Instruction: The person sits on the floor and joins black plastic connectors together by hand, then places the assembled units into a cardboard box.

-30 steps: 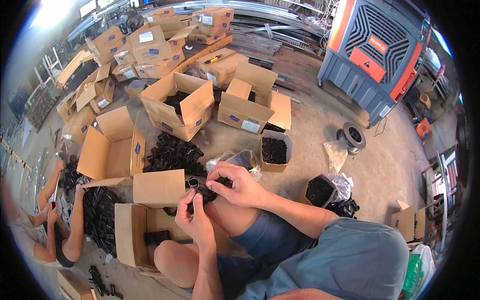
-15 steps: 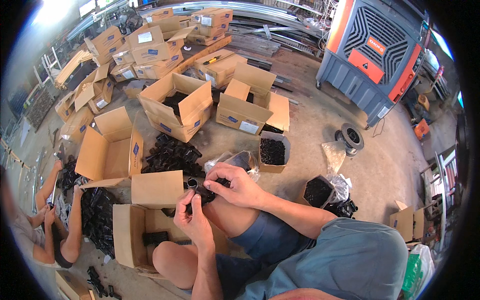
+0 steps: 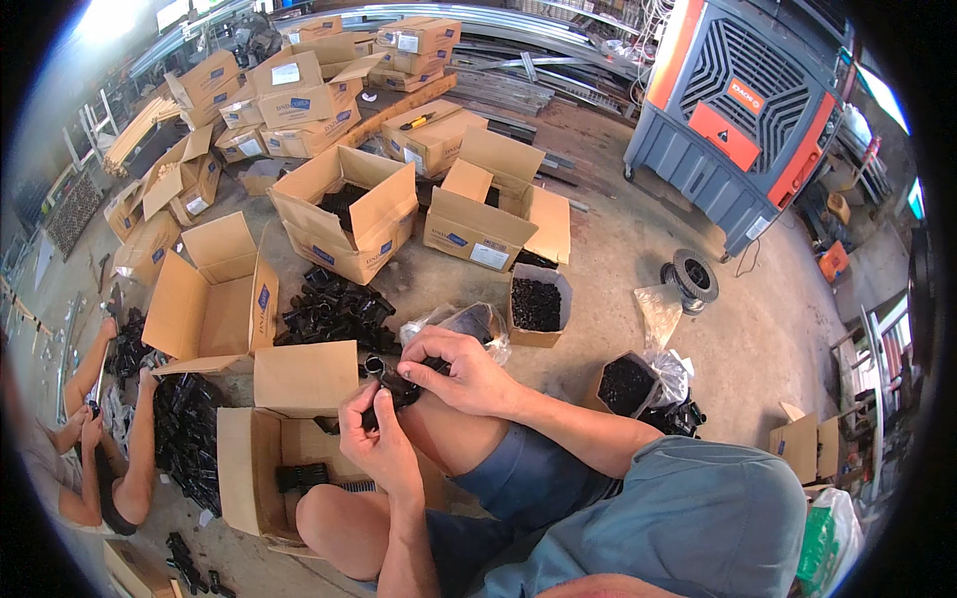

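A black tubular pipe fitting point(image 3: 376, 367) with a round open end is held up above my knees. My left hand point(image 3: 379, 444) grips it from below between thumb and fingers. Close against its right side, my right hand point(image 3: 464, 371) is closed in a pinch; whatever sits between those fingertips is too small to make out. Below my left hand an open cardboard box point(image 3: 239, 468) contains a few black fittings point(image 3: 301, 477). Just beyond my hands lies a heap of black fittings point(image 3: 339, 314).
Small boxes of little black parts point(image 3: 536, 304) point(image 3: 626, 386) stand to the right. Larger open cartons point(image 3: 344, 214) point(image 3: 478, 229) are farther off. At far left another person's hands point(image 3: 85, 429) work beside a second black heap point(image 3: 189, 439). A wire spool point(image 3: 695, 276) and a large grey cooler point(image 3: 733, 120) stand right.
My hands stay together at the fitting, with only a slight shift of the fingers. The whole view has moved a little to the left.
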The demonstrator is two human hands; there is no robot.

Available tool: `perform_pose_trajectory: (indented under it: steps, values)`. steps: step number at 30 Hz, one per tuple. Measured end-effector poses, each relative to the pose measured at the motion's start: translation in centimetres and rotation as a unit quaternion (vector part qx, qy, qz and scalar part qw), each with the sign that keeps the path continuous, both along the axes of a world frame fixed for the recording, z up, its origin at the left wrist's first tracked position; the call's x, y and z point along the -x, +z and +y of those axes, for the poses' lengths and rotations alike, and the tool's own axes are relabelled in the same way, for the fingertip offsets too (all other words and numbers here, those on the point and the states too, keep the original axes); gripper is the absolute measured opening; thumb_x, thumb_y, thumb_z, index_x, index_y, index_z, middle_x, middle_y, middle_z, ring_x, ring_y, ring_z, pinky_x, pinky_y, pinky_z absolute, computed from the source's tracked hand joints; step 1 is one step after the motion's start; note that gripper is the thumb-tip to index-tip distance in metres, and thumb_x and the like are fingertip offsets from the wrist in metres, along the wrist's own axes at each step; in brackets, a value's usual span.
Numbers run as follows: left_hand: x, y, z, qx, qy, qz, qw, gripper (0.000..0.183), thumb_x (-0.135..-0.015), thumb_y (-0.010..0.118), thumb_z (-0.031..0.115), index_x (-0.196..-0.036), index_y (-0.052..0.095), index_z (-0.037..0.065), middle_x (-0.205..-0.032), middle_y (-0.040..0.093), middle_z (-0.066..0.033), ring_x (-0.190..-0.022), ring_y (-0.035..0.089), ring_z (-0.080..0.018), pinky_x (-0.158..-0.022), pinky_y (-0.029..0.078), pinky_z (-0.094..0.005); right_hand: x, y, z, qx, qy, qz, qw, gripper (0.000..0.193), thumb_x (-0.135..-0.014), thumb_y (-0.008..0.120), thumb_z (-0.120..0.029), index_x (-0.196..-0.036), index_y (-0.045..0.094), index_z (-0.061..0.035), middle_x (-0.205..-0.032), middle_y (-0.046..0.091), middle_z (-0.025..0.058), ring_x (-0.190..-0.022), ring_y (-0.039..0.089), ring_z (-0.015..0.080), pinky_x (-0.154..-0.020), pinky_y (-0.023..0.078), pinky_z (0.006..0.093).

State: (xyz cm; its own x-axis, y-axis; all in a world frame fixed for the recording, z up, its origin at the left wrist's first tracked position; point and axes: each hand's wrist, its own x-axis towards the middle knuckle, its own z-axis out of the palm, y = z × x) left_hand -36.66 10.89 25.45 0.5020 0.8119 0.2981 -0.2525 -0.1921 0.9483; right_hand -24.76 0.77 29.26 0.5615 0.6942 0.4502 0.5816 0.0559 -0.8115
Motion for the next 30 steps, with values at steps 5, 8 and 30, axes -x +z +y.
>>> perform_pose_trajectory:
  steps: [5,8,30]
  values:
    - [0.0,-0.4,0.1,-0.032,-0.004,-0.005,0.999,0.011,-0.099,0.062,0.007,-0.102,0.067,-0.002,-0.103,0.069,-0.0079,-0.092,0.062,-0.0123,-0.082,0.051,-0.0262,0.1,0.0,0.0,-0.001,-0.007,0.001,1.000,0.016,-0.096,0.068,-0.012,-0.093,0.068,0.0033,-0.096,0.068,0.0117,-0.090,0.062,0.0234,-0.080,0.050,0.0345]
    - [0.0,-0.3,0.1,-0.026,-0.010,-0.003,1.000,0.011,-0.098,0.062,0.006,-0.103,0.067,-0.003,-0.102,0.069,-0.0074,-0.091,0.062,-0.0121,-0.080,0.051,-0.0258,0.0,-0.1,0.0,-0.006,-0.013,-0.007,1.000,0.016,-0.095,0.068,-0.012,-0.092,0.068,0.0035,-0.093,0.068,0.0125,-0.087,0.063,0.0248,-0.078,0.051,0.0353]
    - [0.3,0.9,0.9,0.090,-0.038,-0.007,0.995,0.038,-0.093,0.065,0.004,-0.129,0.058,-0.005,-0.118,0.064,-0.0125,-0.107,0.061,-0.0177,-0.096,0.048,-0.0302,-0.2,0.0,0.1,-0.048,0.035,0.136,0.989,0.039,-0.091,0.074,-0.013,-0.126,0.063,-0.0005,-0.102,0.068,0.0063,-0.099,0.062,0.0134,-0.083,0.051,0.0293]
